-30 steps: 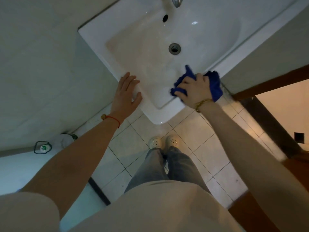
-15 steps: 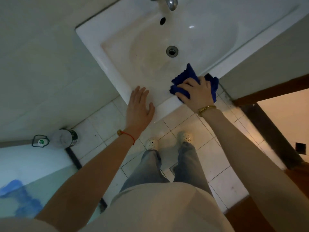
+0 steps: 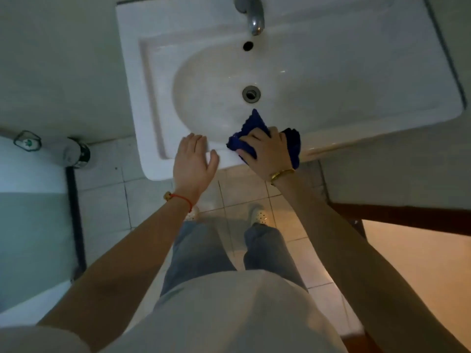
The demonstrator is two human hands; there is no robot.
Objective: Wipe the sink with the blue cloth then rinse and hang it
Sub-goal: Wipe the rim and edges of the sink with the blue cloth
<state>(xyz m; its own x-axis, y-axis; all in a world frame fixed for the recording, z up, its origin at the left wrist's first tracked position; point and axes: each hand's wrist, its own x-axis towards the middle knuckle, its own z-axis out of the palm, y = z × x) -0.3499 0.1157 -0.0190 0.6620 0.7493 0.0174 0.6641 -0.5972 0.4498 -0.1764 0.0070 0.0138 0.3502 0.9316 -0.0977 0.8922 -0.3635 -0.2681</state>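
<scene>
A white sink [image 3: 356, 80] fills the upper part of the head view, with a round drain [image 3: 251, 93] in the basin and a metal tap [image 3: 255, 21] above it. My right hand [image 3: 267, 151] grips the bunched blue cloth [image 3: 256, 126] and presses it on the sink's front rim, just below the drain. My left hand [image 3: 195, 161] rests flat on the front rim to the left of the cloth, fingers straight. The cloth's middle is hidden under my right hand.
A shiny metal bin [image 3: 77, 154] stands on the tiled floor [image 3: 107, 200] left of the sink. A dark door frame [image 3: 407, 217] and a lit orange floor lie to the right. My legs and white shoes are below the sink's edge.
The view has swung so the sink now sits square ahead. My left hand slid right along the front rim, closer to the cloth. My right hand keeps the cloth on the front rim.
</scene>
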